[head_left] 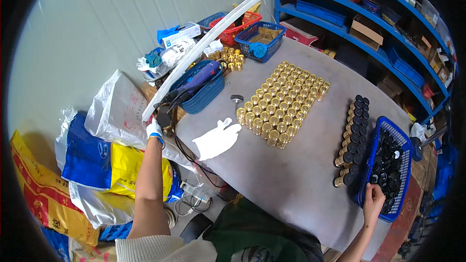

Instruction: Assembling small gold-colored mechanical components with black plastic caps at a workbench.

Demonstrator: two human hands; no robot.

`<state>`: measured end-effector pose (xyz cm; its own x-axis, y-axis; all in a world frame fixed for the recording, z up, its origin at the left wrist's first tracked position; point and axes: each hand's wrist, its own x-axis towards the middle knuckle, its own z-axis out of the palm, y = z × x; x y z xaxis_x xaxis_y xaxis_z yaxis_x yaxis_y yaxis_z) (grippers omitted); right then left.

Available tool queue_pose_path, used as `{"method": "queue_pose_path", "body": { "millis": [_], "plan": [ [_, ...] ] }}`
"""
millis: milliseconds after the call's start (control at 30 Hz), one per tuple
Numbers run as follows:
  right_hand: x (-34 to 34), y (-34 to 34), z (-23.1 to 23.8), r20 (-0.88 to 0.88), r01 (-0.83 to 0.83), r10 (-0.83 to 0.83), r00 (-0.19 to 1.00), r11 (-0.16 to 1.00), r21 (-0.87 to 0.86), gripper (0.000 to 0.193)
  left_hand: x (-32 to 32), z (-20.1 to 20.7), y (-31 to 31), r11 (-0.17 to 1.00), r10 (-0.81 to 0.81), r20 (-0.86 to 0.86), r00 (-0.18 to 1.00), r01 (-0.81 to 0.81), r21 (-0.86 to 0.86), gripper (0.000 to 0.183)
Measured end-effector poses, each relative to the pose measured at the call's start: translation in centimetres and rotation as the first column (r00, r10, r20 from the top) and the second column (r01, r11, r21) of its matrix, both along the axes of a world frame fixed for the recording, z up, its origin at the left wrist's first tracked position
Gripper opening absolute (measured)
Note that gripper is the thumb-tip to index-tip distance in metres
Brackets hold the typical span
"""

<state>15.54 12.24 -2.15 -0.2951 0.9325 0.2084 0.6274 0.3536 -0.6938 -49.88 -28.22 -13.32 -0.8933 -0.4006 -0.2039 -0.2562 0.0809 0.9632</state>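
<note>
My left hand (154, 129), in a white glove, is at the table's left edge beside a black block-shaped part (165, 118) and the lower end of a white curved tube (194, 51). Its fingers are too hidden to read. My bare right hand (373, 198) is at the near left rim of a blue basket (407, 177) heaped with black caps (387, 157). Its fingertips are pinched together, and what they hold, if anything, does not show. Left of that basket, gold cylinders with black caps (353, 140) stand in rows. A block of gold cylinders (281, 99) without black caps fills mid-table.
An empty white glove (217, 139) lies near a black-headed knob (237, 99). A blue-purple power tool (201, 75) rests on a dark blue basket (206, 98). Cables (187, 153) hang over the table's left edge, near stacked sacks (92, 140). Blue shelves (335, 22) stand behind.
</note>
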Motion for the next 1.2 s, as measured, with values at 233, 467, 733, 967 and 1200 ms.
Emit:
{"method": "queue_pose_path", "body": {
  "millis": [233, 467, 733, 967, 1200],
  "plan": [
    [-0.4, -0.5, 1.3, 0.023, 0.015, -0.016, 1.000, 0.999, 0.041, 0.029, -7.3, -9.9, -1.4, 0.997, -0.023, 0.098, 0.995, 0.015, 0.081, 0.052],
    [-3.4, 1.0, -0.2, -0.053, -0.096, 0.095, 0.994, 0.995, -0.022, 0.028, -14.4, -10.7, -12.8, 0.823, -0.430, -0.099, 0.897, 0.345, -0.452, 0.038],
    [-1.5, -1.1, 1.6, 0.038, 0.049, -0.051, 0.998, 0.996, 0.075, 0.023, 4.7, 7.0, 3.2, 0.986, -0.151, -0.704, 0.694, 0.051, -0.161, 0.027],
    [-1.6, -0.9, 2.2, 0.088, 0.085, -0.095, 0.992, 0.991, 0.107, 0.020, 27.8, 16.6, 24.6, 0.134, -0.982, -0.168, -0.083, 0.320, -0.938, 0.044],
    [-1.7, -1.3, 2.6, 0.074, 0.144, -0.161, 0.984, 0.971, 0.192, 0.021, 26.9, 12.9, 44.7, -0.118, -0.990, 0.110, -0.084, 0.091, -0.989, 0.085]
  ]
}}
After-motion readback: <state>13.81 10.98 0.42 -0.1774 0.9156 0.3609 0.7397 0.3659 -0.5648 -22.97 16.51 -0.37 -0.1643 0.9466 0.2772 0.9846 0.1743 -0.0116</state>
